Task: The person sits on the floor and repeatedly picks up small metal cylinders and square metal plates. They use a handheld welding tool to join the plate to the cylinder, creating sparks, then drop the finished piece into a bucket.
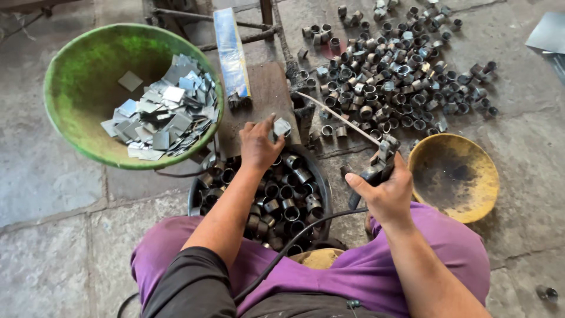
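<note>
We pinched a small, stiff, light square of grey sheet metal (282, 126) by its edges in our left hand (257, 144) on the wooden block (266, 94), our right hand (385, 191) clenched round the welding electrode holder (376, 168).

Two bowls (82, 82) (green, yellow), one black tub (321, 182), two hands (259, 144).

The left hand (258, 143) covers part of the small metal square (282, 126); the forearm hides much of the dark pan of rings (294, 194); far right, a grey sheet (548, 32) is cut by the edge; the near-right floor object (547, 292) is too small to tell.
</note>
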